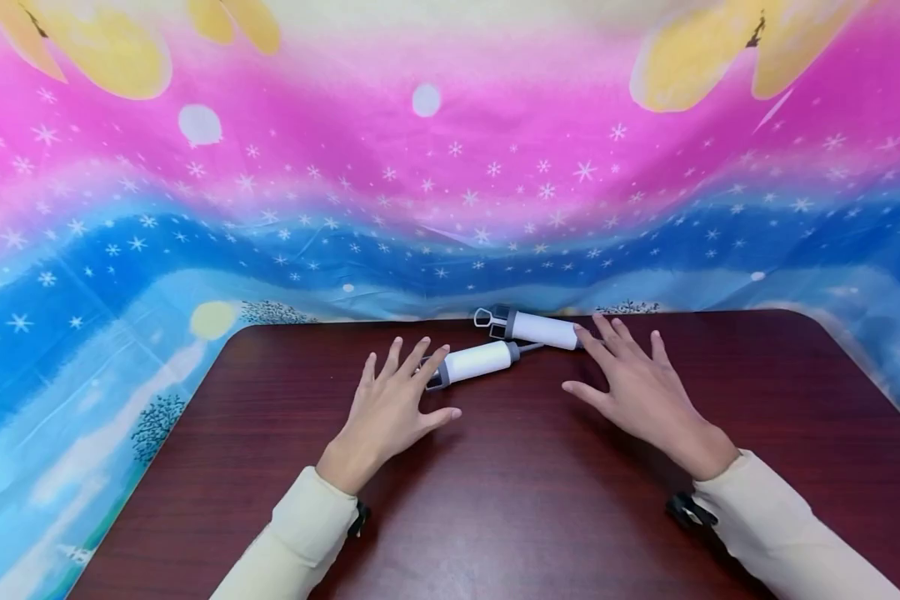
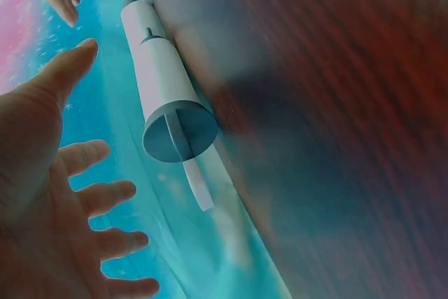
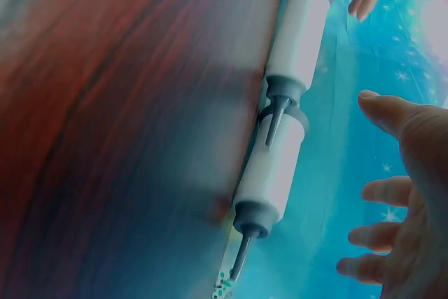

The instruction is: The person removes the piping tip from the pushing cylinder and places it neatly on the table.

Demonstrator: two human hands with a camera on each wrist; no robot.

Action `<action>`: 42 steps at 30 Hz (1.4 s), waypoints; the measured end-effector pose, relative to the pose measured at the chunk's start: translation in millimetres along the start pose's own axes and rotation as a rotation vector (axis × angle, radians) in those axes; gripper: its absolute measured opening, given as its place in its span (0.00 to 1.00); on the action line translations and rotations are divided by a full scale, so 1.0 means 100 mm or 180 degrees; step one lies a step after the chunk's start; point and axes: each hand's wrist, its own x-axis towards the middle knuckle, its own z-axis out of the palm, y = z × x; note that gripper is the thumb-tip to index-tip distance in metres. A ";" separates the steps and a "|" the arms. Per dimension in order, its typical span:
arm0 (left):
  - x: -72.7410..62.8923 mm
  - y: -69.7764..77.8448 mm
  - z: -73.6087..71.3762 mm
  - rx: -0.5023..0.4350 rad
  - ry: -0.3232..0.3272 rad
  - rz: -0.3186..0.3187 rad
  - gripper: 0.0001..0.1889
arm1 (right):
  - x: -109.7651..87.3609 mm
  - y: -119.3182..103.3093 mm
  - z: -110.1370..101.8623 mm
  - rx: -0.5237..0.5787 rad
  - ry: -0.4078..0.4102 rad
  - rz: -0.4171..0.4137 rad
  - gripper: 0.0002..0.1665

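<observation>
Two white cylinders with grey end caps, thin tapered nozzles and loop handles lie on the table; they look like hand pumps. The front pump [image 1: 480,362] lies at a slant, its nozzle reaching to the back pump [image 1: 546,330]. My left hand [image 1: 390,400] is spread, palm down, over the front pump's handle end, which its fingers partly hide. Over the back pump's nozzle end spreads my right hand [image 1: 648,396], fingers straight. Neither hand grips anything; in the wrist views both stand apart from the front pump [image 2: 164,75] and the back pump [image 3: 269,166].
The dark red-brown wooden table [image 1: 525,500] has rounded far corners. Behind it and along its left side hangs a pink and blue cloth [image 1: 390,200] with snowflakes and yellow shapes. Both pumps lie near the table's far edge. Dark bands circle both wrists at the cream sleeves [image 1: 780,517].
</observation>
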 end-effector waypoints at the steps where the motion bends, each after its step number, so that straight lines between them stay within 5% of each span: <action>1: 0.01 0.00 0.00 -0.0013 0.0002 0.0018 0.48 | 0.02 -0.01 0.00 -0.0001 0.0003 -0.0020 0.52; 20: 0.37 0.06 0.03 -0.0028 0.0121 0.0276 0.45 | 0.37 -0.27 0.20 0.0072 0.0327 -0.0678 0.45; 42: 0.69 0.11 0.15 -0.0026 -0.0045 0.0342 0.41 | 0.74 -0.48 0.40 0.0283 0.0002 -0.0837 0.39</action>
